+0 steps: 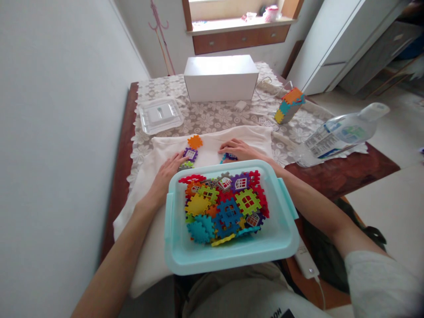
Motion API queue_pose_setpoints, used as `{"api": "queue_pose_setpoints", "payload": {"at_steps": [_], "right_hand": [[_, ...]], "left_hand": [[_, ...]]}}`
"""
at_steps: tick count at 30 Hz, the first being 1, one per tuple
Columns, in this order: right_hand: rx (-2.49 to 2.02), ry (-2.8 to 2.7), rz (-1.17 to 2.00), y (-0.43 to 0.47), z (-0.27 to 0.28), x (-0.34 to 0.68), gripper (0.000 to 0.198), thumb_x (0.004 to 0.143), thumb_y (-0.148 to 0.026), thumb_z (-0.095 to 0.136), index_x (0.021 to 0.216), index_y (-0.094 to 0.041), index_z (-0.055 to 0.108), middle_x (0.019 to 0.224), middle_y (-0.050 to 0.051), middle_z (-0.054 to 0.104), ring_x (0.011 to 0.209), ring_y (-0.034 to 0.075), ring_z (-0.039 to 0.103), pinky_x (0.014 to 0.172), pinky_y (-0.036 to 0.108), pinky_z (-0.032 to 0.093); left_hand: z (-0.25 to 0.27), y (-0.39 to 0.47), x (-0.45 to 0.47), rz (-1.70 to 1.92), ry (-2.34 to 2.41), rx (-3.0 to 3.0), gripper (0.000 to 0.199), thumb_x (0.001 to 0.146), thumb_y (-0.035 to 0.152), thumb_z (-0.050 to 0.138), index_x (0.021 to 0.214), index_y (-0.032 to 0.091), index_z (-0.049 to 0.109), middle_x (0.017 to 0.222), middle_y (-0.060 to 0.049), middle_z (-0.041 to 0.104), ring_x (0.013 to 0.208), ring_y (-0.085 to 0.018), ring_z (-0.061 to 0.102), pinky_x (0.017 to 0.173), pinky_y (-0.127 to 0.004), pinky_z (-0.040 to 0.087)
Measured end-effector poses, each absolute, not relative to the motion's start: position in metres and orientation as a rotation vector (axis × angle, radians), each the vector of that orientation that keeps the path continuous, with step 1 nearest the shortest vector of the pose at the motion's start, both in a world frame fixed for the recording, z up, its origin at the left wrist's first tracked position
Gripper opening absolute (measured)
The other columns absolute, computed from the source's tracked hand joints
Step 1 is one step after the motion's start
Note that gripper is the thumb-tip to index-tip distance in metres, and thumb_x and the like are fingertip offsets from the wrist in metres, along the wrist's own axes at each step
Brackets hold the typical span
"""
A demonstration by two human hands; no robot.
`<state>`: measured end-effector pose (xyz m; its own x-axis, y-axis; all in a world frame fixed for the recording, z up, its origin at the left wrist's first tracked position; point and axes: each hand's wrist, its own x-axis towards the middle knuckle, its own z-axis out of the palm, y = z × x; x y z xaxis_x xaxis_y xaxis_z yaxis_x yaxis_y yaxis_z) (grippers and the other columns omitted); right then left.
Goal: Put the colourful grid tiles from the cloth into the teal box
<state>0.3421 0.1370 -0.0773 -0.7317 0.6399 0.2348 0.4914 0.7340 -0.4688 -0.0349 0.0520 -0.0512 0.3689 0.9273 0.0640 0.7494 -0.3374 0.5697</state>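
Observation:
My left hand (168,171) lies on a white cloth (212,138), fingers stretched out, their tips at the edge of a purple window tile (191,154). Above that tile is an orange notched tile (195,141), and below it a green tile (187,164) shows partly. My right hand (241,150) rests palm down with its fingers extended, beside and partly over blue and dark tiles (231,156). Nearer to me stands a turquoise tub (278,238) full of colourful interlocking tiles (228,210); its far rim hides what lies just behind it.
A white box (221,86) stands at the back, with a clear plastic lid (161,115) to its left. A built tile block (290,105) and a large clear bottle (344,132) are on the right. A power strip (306,260) lies below the tub's right side.

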Motion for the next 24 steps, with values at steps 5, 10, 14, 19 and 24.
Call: {"api": "queue_pose_setpoints", "payload": {"at_steps": [5, 10, 14, 19, 24], "right_hand": [[-0.850, -2.526, 0.591, 0.133, -0.069, 0.344, 0.037, 0.106, -0.043, 0.077, 0.139, -0.028, 0.081, 0.150, 0.013, 0.074, 0.142, 0.034, 0.065, 0.127, 0.057, 0.052], [-0.861, -2.356, 0.627, 0.130, -0.071, 0.338, 0.028, 0.111, -0.043, 0.069, 0.131, -0.025, 0.078, 0.147, 0.015, 0.074, 0.144, 0.031, 0.066, 0.127, 0.054, 0.054], [-0.898, -2.260, 0.637, 0.137, -0.079, 0.338, 0.025, 0.105, -0.042, 0.075, 0.123, -0.024, 0.075, 0.137, 0.014, 0.078, 0.136, 0.032, 0.070, 0.124, 0.057, 0.056], [-1.087, -2.261, 0.624, 0.138, -0.081, 0.339, 0.028, 0.104, -0.039, 0.077, 0.126, -0.022, 0.073, 0.131, 0.016, 0.080, 0.125, 0.033, 0.073, 0.117, 0.054, 0.060], [-1.142, -2.372, 0.564, 0.133, -0.075, 0.337, 0.038, 0.107, -0.044, 0.077, 0.134, -0.018, 0.074, 0.141, 0.020, 0.078, 0.136, 0.039, 0.071, 0.123, 0.061, 0.056]], "left_hand": [[-0.036, 0.043, -0.028, 0.526, 1.447, 2.183, 0.065, 0.105, 0.036, 0.059, 0.168, 0.019, 0.060, 0.178, -0.019, 0.058, 0.171, -0.039, 0.049, 0.148, -0.063, 0.028], [-0.038, 0.045, -0.028, 0.569, 1.501, 2.156, 0.060, 0.099, 0.033, 0.068, 0.158, 0.025, 0.071, 0.156, -0.015, 0.072, 0.147, -0.036, 0.066, 0.134, -0.058, 0.051], [-0.041, 0.047, -0.029, 0.582, 1.523, 2.129, 0.055, 0.098, 0.033, 0.069, 0.151, 0.024, 0.076, 0.156, -0.017, 0.071, 0.150, -0.039, 0.064, 0.134, -0.059, 0.051], [-0.039, 0.047, -0.028, 0.656, 1.432, 2.159, 0.052, 0.096, 0.034, 0.069, 0.147, 0.021, 0.075, 0.159, -0.018, 0.073, 0.153, -0.039, 0.065, 0.139, -0.061, 0.044], [-0.043, 0.046, -0.028, 0.782, 1.420, 2.087, 0.055, 0.092, 0.039, 0.075, 0.144, 0.023, 0.074, 0.149, -0.015, 0.077, 0.141, -0.039, 0.072, 0.129, -0.061, 0.055]]}}
